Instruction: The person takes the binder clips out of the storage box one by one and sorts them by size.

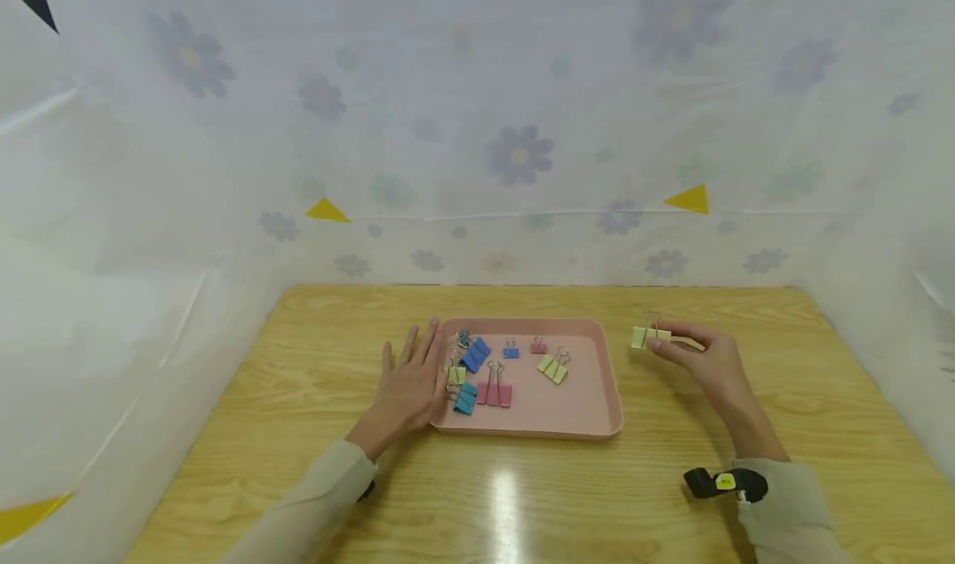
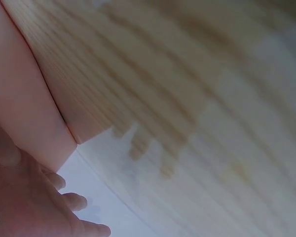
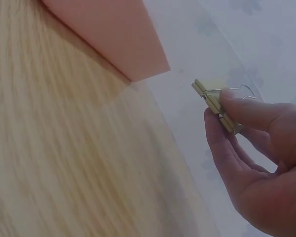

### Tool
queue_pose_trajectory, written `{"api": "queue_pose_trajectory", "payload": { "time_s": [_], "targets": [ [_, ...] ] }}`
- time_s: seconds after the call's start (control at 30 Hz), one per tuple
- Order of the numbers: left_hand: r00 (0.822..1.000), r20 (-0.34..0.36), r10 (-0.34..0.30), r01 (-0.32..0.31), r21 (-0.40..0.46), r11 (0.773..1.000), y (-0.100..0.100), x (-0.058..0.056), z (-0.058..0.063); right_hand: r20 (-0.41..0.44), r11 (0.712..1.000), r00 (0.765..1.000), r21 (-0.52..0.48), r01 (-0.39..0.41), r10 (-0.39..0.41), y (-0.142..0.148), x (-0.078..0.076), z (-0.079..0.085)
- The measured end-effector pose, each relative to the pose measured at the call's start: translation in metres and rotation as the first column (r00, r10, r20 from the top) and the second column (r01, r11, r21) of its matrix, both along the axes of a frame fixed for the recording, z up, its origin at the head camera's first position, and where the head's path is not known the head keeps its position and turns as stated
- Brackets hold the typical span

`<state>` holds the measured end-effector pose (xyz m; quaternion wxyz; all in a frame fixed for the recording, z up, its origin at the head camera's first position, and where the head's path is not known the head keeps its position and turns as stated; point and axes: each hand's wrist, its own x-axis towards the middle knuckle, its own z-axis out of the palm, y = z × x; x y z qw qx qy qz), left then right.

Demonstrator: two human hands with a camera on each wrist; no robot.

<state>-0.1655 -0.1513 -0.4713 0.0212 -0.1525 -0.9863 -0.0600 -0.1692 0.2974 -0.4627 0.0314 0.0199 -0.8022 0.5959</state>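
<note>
Between thumb and fingers, my right hand [image 1: 709, 369] pinches a yellow binder clip [image 1: 640, 337] just off the right side of the pink tray [image 1: 574, 410]. The right wrist view shows the same binder clip [image 3: 209, 98] with its wire handle sticking out past the thumb. Fingers spread and straight, my left hand [image 1: 409, 390] rests against the tray's left wall. Inside the tray lie a large pink binder clip [image 1: 494, 395], a yellow one [image 1: 553, 369], a dark blue one [image 1: 475, 354], a teal one [image 1: 465, 399] and several smaller ones.
The tray sits on a wood-grain table [image 1: 313, 332]. Behind and beside the table hang pale flowered sheets [image 1: 462, 149], with yellow triangles [image 1: 690, 199] on them. A black strap device [image 1: 724, 483] is on the right wrist.
</note>
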Motion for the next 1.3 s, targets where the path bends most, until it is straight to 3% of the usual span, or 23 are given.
{"api": "queue_pose_trajectory", "payload": {
  "time_s": [0.27,0.5,0.8,1.3],
  "targets": [
    [1.000,-0.003,-0.003,0.003,-0.006,1.000,0.000,0.001,0.001,0.037,0.996,0.999,0.086,0.034,-0.037,0.001,-0.004,-0.013],
    [1.000,-0.006,0.001,-0.001,0.002,1.000,-0.001,-0.002,0.002,0.027,0.985,0.998,0.166,0.046,-0.051,-0.003,-0.012,-0.011],
    [1.000,0.014,0.000,0.000,0.008,1.000,-0.002,-0.003,0.002,-0.030,0.983,0.999,0.176,0.048,-0.044,-0.002,-0.027,-0.010],
    [1.000,0.023,0.012,-0.012,-0.009,1.000,-0.001,-0.004,0.001,-0.020,0.966,0.999,0.253,0.052,-0.048,-0.001,-0.054,-0.021]
  ]
}}
